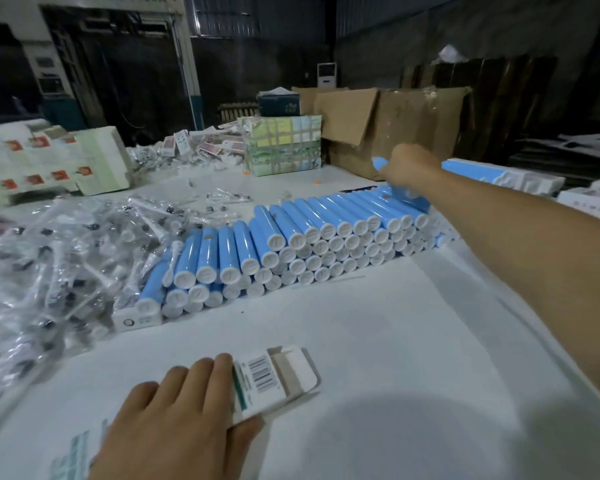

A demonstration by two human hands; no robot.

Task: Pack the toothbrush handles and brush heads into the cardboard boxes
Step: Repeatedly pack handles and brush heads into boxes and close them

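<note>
A long stack of blue toothbrush handles (291, 237) with white end caps lies across the middle of the white table. Brush heads in clear plastic bags (49, 258) are heaped at the left. My left hand (174, 414) holds a small white cardboard box (274, 375) with a barcode, its end flap open, at the near edge. My right hand (407, 164) reaches far over the stack's right end and grips one blue handle (380, 163), lifted above the pile.
A big brown carton (395, 126) stands open at the back right, next to a green patterned box (281, 147). Flat printed box blanks (49, 161) lie at the back left. Blue and white boxes (506, 174) sit at the right.
</note>
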